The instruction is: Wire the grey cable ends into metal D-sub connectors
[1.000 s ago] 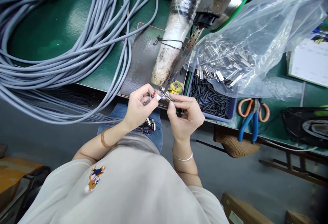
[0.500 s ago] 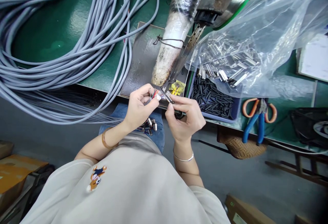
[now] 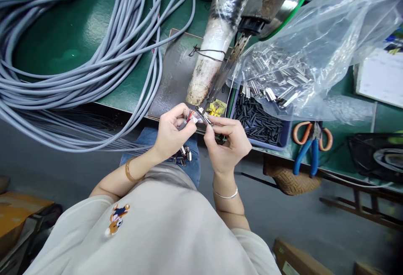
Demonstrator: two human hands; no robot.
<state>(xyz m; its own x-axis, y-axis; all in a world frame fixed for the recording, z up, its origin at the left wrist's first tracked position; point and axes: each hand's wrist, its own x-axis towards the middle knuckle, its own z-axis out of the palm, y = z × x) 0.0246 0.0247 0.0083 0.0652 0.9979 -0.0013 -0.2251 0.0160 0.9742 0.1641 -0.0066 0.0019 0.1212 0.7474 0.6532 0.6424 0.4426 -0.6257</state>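
No writing can be read. The left hand (image 3: pixel 171 131) pinches thin red and green wires (image 3: pixel 189 115). The right hand (image 3: pixel 227 140) pinches a small silver metal plug (image 3: pixel 204 116) touching them.

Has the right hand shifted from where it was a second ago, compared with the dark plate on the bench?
No. The right hand still pinches the small metal connector at the near edge of the dark plate; only the camera wobbled.

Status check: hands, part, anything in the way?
Left hand pinching wire ends. Right hand pinching connector at soldering tip. Nothing between them.
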